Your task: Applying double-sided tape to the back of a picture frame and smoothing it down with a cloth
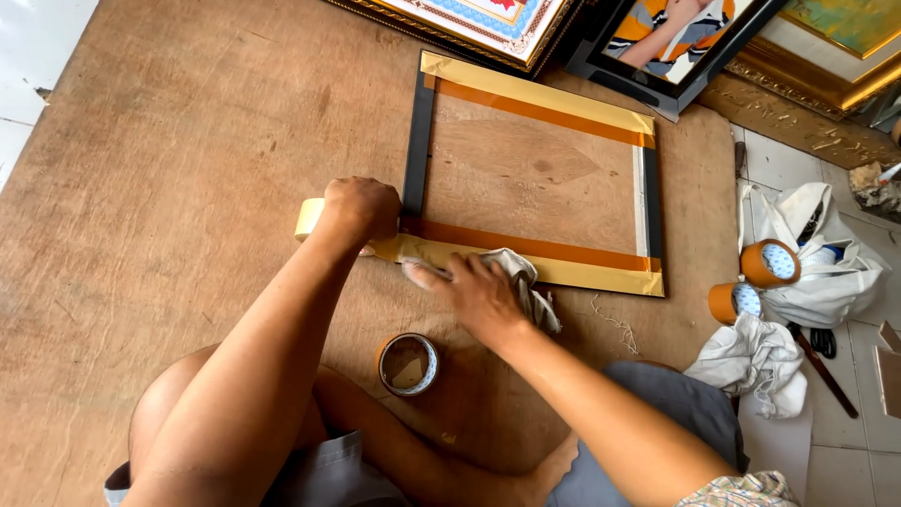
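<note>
Knees and lap: the person's bent legs, in grey shorts, lie closest to the camera at the near edge of the wooden board [169, 188], both forearms reaching forward over them.
Tape ring by the knee: a roll of tape [407, 363] with an orange rim lies flat on the board just in front of the legs, between the two arms.
Left hand: the left hand [361, 208] is curled into a fist around a pale yellow tape roll [309, 217], which shows only as a sliver past the knuckles; it sits at the near left corner of the frame.
Right hand: the right hand [477, 293] is spread flat, fingers extended, pressing a white cloth [526, 282] down onto the tape strip along the frame's near edge.
Picture frame: a black rectangular frame [418, 131] lies flat on the board, its backing brown; yellow tape [540, 94] with an orange band beside it runs along the far edge and the near edge.
Loose thread: a bit of white string [615, 324] lies on the board just right of the cloth.
Right edge of the board: two orange-cored tape rolls [770, 264] rest against a white bag [845, 268] on the tiled floor, with crumpled white rags [751, 361] below them.
Far edge: gilded and black framed pictures [657, 38] lean beyond the board's far edge.
</note>
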